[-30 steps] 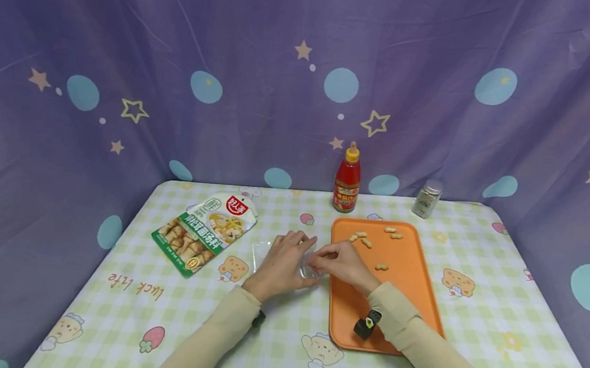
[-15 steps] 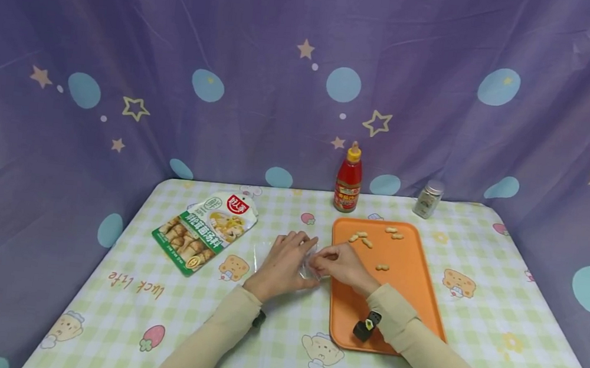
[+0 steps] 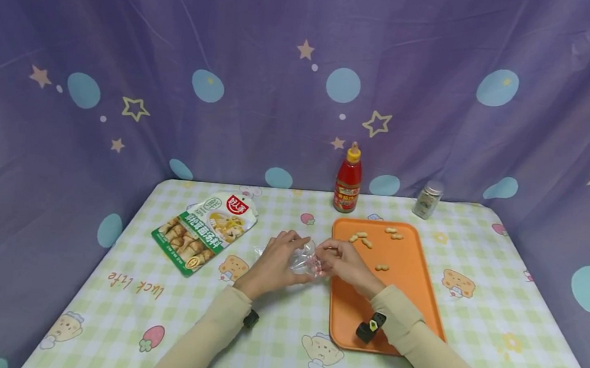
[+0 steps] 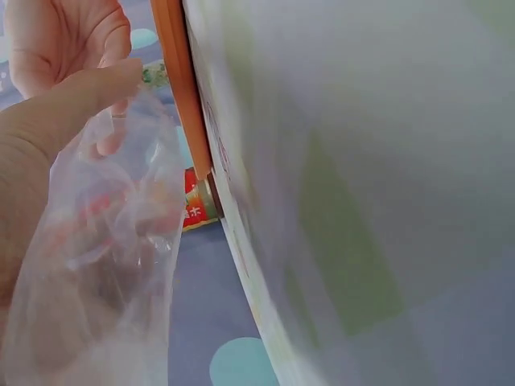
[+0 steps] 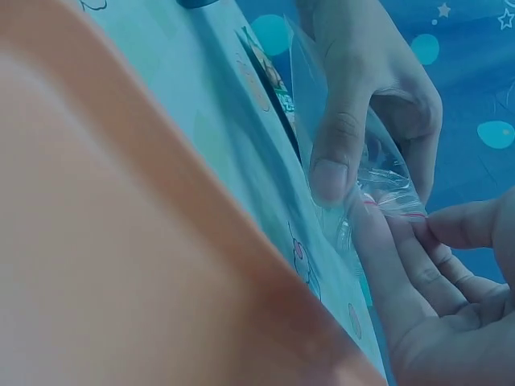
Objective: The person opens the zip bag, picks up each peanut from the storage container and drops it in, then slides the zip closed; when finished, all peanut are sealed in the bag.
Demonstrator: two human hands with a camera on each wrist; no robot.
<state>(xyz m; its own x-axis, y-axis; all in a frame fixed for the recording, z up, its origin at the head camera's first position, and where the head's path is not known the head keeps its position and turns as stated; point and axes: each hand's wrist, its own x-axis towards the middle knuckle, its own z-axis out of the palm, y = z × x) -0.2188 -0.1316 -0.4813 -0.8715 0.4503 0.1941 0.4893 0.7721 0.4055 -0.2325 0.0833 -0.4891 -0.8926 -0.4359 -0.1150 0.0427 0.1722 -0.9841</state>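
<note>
Both hands are at a clear plastic zip bag (image 3: 301, 259) with a red seal line, left of the tray. The left hand (image 3: 272, 269) grips the bag's side, its thumb (image 5: 331, 173) on the near face and its fingers behind the film. At the sealed edge, the right hand (image 3: 346, 265) pinches the plastic between thumb and fingers, as the right wrist view shows. In the left wrist view the bag (image 4: 105, 265) hangs wrinkled and see-through below the left thumb.
An orange tray (image 3: 384, 311) with several peanuts (image 3: 367, 243) lies to the right. Behind stand a red sauce bottle (image 3: 348, 180) and a small spice jar (image 3: 428, 200). A green and white food pouch (image 3: 205, 231) lies at the left, on the checked tablecloth (image 3: 116, 321).
The left hand has shifted slightly left and turned, with its fingers spread from the right hand. More of the bag shows between the hands, puffed out, its red line now visible.
</note>
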